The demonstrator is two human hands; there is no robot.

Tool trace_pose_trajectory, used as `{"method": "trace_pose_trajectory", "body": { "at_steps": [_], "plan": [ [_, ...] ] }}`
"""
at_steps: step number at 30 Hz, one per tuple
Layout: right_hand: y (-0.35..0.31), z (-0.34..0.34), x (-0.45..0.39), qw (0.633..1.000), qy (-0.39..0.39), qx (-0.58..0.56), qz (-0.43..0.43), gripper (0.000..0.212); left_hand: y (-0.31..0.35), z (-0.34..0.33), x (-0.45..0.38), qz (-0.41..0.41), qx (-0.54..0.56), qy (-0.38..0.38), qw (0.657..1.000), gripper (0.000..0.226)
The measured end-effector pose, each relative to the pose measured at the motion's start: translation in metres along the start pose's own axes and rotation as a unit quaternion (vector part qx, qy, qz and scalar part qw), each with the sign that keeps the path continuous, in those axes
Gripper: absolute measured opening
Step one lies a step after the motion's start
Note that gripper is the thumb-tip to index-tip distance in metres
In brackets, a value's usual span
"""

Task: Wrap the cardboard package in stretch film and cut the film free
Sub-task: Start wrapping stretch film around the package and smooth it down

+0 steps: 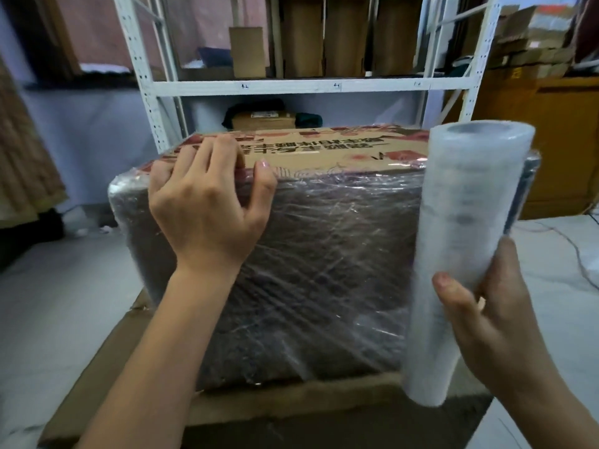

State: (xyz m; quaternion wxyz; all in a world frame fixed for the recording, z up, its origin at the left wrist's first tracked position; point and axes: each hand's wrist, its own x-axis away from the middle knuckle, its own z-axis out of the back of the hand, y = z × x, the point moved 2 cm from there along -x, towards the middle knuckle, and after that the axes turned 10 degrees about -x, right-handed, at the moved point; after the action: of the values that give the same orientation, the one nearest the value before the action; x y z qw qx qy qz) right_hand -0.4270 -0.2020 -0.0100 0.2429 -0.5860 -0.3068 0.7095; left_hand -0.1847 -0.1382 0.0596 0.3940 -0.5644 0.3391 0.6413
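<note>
Here the right hand (496,306) grips the film roll (466,241) beside the wrapped package (324,254).

You are looking at a cardboard package (324,147) whose top is carrying a line of large dark printed characters, lying upside down to you and looking like Chinese script (too blurred for you to read out for certain). Behind it, the white shelf rail (291,86) is showing three small handwritten marks, spaced along its front edge, too small to make out. Nothing else is offering you legible text.
</note>
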Motion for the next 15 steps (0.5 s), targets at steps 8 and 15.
{"method": "trace_pose_trajectory", "body": {
  "at_steps": [8,15],
  "plan": [
    [0.004,0.011,-0.010,0.993,0.063,0.044,0.092,0.055,0.001,0.004,0.000,0.004,0.008,0.037,0.999,0.032],
    [0.011,0.013,-0.012,0.984,0.151,0.073,0.054,0.071,0.001,0.009,-0.002,0.018,0.013,0.015,1.000,0.029]
  ]
}}
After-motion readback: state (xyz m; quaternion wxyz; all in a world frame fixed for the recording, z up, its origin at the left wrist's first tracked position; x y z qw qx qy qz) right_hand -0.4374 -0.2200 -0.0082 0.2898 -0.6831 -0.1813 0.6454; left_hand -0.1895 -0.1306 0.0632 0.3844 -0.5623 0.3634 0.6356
